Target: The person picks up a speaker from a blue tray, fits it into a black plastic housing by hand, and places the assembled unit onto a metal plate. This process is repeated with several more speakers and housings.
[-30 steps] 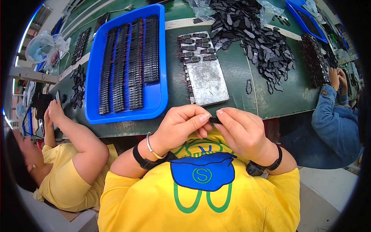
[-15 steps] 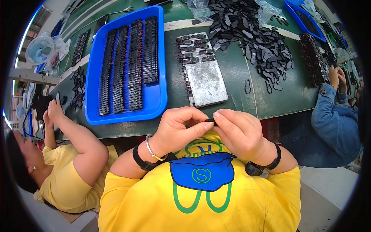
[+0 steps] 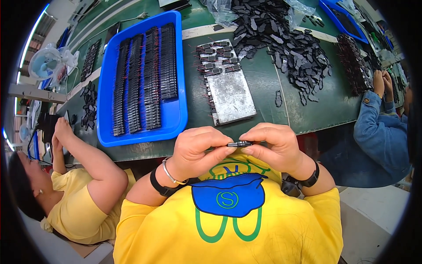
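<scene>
In front of my chest, a small flat black plastic module (image 3: pixel 240 144) spans the gap between my hands, its narrow edge facing up. My left hand (image 3: pixel 200 149) pinches its left end between thumb and forefinger. At the opposite end, the thumb and fingers of my right hand (image 3: pixel 276 147) hold it. Just beyond them on the bench lies a grey metal block (image 3: pixel 231 99); several similar black modules with red wires (image 3: pixel 220 57) sit on its far part.
Left of the block stands a blue tray (image 3: pixel 182 110) with rows of black modules. A heap of flat black pieces (image 3: pixel 299 57) covers the bench at the right. A person in yellow (image 3: pixel 83 198) works at left, another in a denim sleeve (image 3: pixel 373 127) at right.
My hands have moved slightly apart and tilted, and the black module now shows along its edge between them. The view has shifted a little. Both hands keep hold of it.
</scene>
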